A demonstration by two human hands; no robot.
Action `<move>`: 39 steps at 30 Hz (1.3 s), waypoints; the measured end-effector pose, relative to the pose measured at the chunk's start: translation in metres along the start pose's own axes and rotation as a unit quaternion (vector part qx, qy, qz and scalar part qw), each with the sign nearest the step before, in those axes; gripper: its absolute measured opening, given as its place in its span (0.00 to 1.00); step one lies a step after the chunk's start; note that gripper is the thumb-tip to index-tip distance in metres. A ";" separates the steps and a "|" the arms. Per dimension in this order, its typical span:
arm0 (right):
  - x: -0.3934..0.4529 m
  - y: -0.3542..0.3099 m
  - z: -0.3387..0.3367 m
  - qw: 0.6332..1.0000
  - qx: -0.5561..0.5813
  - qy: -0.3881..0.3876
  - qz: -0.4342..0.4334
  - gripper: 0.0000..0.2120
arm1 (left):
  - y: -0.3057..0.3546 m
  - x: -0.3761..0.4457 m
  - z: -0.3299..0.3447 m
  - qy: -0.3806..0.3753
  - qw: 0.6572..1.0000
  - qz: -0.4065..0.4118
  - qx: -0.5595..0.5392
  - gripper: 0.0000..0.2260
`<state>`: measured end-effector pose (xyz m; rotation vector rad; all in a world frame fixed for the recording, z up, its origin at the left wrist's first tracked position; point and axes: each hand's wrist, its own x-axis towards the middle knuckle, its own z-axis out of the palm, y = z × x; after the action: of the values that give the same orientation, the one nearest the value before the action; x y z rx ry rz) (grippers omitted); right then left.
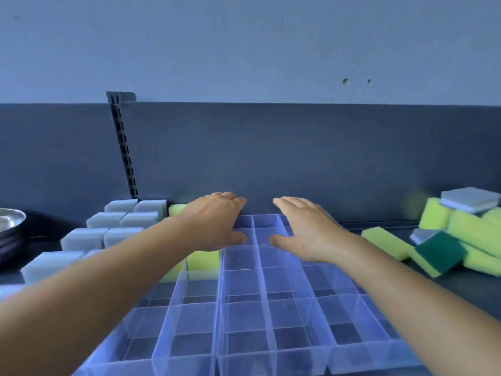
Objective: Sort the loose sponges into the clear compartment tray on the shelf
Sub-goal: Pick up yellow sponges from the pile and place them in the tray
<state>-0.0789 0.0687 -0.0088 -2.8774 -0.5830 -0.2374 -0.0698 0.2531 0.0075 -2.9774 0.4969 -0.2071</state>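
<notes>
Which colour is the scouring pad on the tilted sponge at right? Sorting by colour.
Dark green scouring pad, on yellow-green foam; head view.

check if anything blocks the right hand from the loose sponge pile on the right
Nothing visible does. The right hand hovers open over the clear tray; the loose sponge pile lies on open shelf beside the tray.

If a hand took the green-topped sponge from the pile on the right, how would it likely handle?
The green-topped sponge looks like foam, so it is probably light and squashy. It leans on other yellow sponges in a loose pile, so lifting it may shift its neighbours. It is blocky, so unlikely to roll.
</notes>
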 end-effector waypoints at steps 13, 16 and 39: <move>-0.071 0.177 -0.020 0.996 -0.028 -0.018 0.087 0.33 | 0.185 0.083 0.006 -0.012 0.996 0.065 -0.067 0.27; -0.082 0.212 -0.024 0.994 -0.034 -0.017 0.103 0.31 | 0.219 0.105 0.015 -0.025 0.995 0.068 -0.068 0.27; -0.101 0.288 0.019 0.985 -0.141 -0.077 0.059 0.26 | 0.268 0.168 0.062 -0.172 0.971 0.057 -0.156 0.22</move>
<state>-0.0535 -0.2246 -0.0922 -3.2139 -0.4309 -0.0864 0.0126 -0.0485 -0.0707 -3.1652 0.7091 0.4320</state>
